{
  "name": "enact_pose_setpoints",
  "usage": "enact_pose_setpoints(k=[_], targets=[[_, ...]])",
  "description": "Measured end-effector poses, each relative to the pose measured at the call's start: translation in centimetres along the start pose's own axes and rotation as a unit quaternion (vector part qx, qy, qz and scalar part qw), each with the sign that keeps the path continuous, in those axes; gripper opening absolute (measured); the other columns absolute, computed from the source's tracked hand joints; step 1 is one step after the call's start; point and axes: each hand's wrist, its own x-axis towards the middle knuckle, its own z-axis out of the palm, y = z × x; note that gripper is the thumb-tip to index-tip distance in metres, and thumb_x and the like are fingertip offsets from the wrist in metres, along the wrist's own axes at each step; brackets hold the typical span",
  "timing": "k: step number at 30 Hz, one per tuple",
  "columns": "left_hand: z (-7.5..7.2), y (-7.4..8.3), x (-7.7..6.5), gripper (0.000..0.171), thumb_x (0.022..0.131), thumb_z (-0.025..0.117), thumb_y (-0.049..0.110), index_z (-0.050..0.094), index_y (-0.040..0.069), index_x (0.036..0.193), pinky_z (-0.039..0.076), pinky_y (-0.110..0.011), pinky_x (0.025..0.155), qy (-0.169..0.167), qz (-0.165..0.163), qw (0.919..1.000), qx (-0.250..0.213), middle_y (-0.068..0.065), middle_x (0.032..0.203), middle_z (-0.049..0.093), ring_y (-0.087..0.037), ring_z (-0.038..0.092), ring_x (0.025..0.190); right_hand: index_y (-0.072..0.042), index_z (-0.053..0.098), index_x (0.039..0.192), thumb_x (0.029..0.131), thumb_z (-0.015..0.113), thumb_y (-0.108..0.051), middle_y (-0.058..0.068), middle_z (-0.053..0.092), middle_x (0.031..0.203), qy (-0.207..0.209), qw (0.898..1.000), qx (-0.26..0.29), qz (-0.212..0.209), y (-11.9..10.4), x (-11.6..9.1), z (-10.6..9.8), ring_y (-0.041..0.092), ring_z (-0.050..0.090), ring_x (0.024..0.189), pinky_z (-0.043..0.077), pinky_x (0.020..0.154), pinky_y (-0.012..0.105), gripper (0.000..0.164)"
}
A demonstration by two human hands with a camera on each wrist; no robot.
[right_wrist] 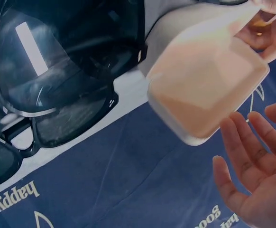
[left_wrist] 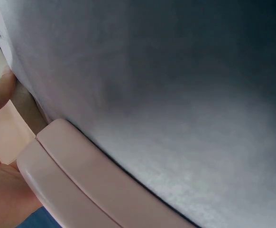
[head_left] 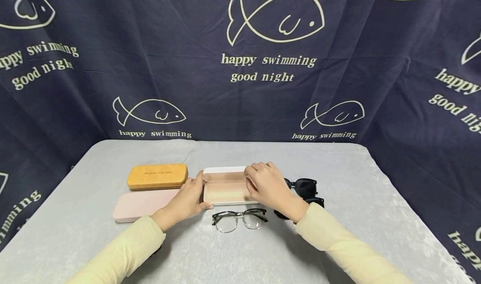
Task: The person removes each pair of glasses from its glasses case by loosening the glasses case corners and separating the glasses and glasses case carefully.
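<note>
An open glasses case (head_left: 229, 192), white outside and peach inside, lies between both hands, its inside bare. My left hand (head_left: 191, 196) grips the case's left end, thumb at the front edge and fingers toward the back. My right hand (head_left: 268, 188) is at the right end. In the right wrist view its fingers (right_wrist: 256, 156) are spread and loosely bent, fingertips at the edge of the case (right_wrist: 209, 90); firm contact is unclear. Clear glasses (head_left: 240, 220) with dark upper rims lie just in front of the case.
A closed pink case (head_left: 139, 204) and a yellow case (head_left: 158, 176) lie left of the left hand. Two pairs of black sunglasses (head_left: 306, 188) lie by the right hand, partly hidden by it. Something dark shows beside the left sleeve (head_left: 139, 242). A navy printed cloth (head_left: 240, 108) hangs behind.
</note>
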Motion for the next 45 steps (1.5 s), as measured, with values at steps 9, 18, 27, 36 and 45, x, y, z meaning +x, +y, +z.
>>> enact_pose_setpoints(k=[9, 18, 27, 36, 45], targets=[[0.1, 0.0, 0.0, 0.1, 0.067, 0.08, 0.031, 0.022, -0.01, 0.137, 0.037, -0.049, 0.098, -0.002, -0.005, 1.0, -0.002, -0.023, 0.122, 0.055, -0.036, 0.049, 0.107, -0.01, 0.063, 0.081, 0.08, 0.058, -0.011, -0.001, 0.058, 0.068, 0.021, 1.0, 0.014, 0.018, 1.5, 0.7, 0.3, 0.017, 0.056, 0.065, 0.041, 0.061, 0.032, 0.005], [0.1, 0.1, 0.0, 0.1, 0.067, 0.08, 0.031, 0.021, -0.009, 0.138, 0.035, -0.049, 0.1, -0.01, -0.012, 0.9999, -0.005, -0.023, 0.125, 0.053, -0.036, 0.048, 0.111, -0.011, 0.063, 0.083, 0.082, 0.061, -0.016, 0.001, 0.062, 0.075, 0.014, 0.999, 0.007, 0.049, 2.5, 1.3, 1.2, 0.019, 0.058, 0.069, 0.042, 0.062, 0.033, 0.006], [0.1, 0.0, 0.0, 0.1, 0.067, 0.08, 0.031, 0.022, -0.01, 0.137, 0.036, -0.049, 0.099, -0.004, -0.005, 1.0, -0.002, -0.023, 0.125, 0.053, -0.036, 0.049, 0.108, -0.011, 0.063, 0.089, 0.09, 0.054, -0.028, 0.002, 0.063, 0.082, -0.055, 0.995, 0.019, 0.086, 2.9, 1.2, 2.0, 0.021, 0.058, 0.077, 0.042, 0.066, 0.036, 0.02], [-0.1, 0.1, 0.0, 0.1, 0.068, 0.079, 0.03, 0.021, -0.011, 0.137, 0.034, -0.05, 0.1, -0.008, -0.006, 0.9999, -0.004, -0.025, 0.127, 0.051, -0.038, 0.048, 0.11, -0.009, 0.064, 0.092, 0.09, 0.053, -0.036, -0.002, 0.058, 0.072, -0.092, 0.986, 0.072, 0.117, 3.9, 1.4, 2.3, 0.015, 0.052, 0.068, 0.043, 0.064, 0.034, 0.03], [0.0, 0.0, 0.0, 0.1, 0.069, 0.079, 0.031, 0.02, -0.011, 0.138, 0.035, -0.05, 0.1, -0.012, -0.008, 0.9999, 0.0, -0.026, 0.125, 0.052, -0.038, 0.048, 0.11, -0.008, 0.063, 0.098, 0.091, 0.051, -0.04, 0.002, 0.061, 0.078, -0.165, 0.958, 0.179, 0.149, 4.8, 1.6, 2.4, 0.014, 0.054, 0.067, 0.045, 0.063, 0.031, 0.035]])
